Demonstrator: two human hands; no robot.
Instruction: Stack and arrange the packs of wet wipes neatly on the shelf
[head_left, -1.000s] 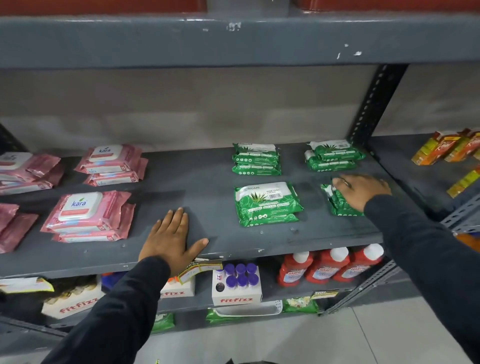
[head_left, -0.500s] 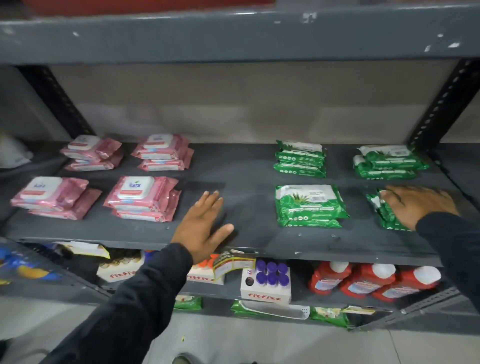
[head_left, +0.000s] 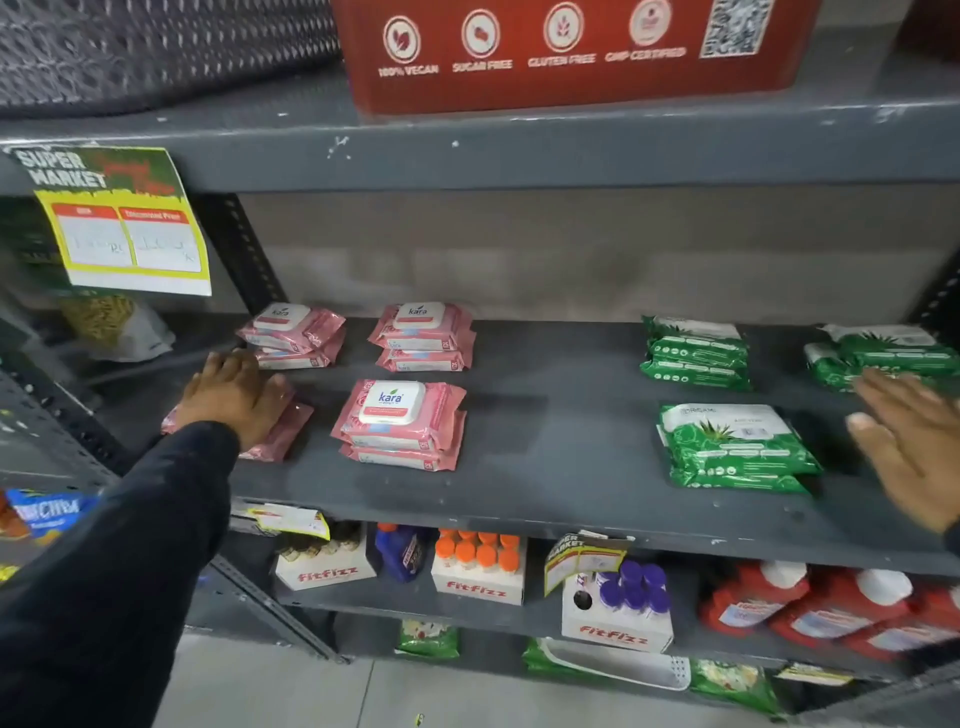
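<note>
Pink wet-wipe packs lie in two-high stacks on the grey shelf (head_left: 561, 467): back left (head_left: 293, 335), back middle (head_left: 423, 335), front middle (head_left: 402, 423). A fourth pink stack (head_left: 283, 434) sits at the front left, and my left hand (head_left: 234, 400) lies palm down on top of it, hiding most of it. Green packs are stacked on the right: back (head_left: 696, 353), far back right (head_left: 883, 353), front (head_left: 735, 447). My right hand (head_left: 914, 441) hovers at the right edge with fingers spread, holding nothing, just right of the front green stack.
A perforated upright post (head_left: 244, 249) stands left of the pink stacks, with a yellow price sign (head_left: 124, 234) hanging beside it. A red carton (head_left: 571, 52) sits on the shelf above. Below are fitfizz boxes (head_left: 478, 571) and red bottles (head_left: 831, 608).
My left hand went left from the bare shelf onto the front-left pink stack. My right hand lifted off the green pack at the right. The view swung left and upward.
</note>
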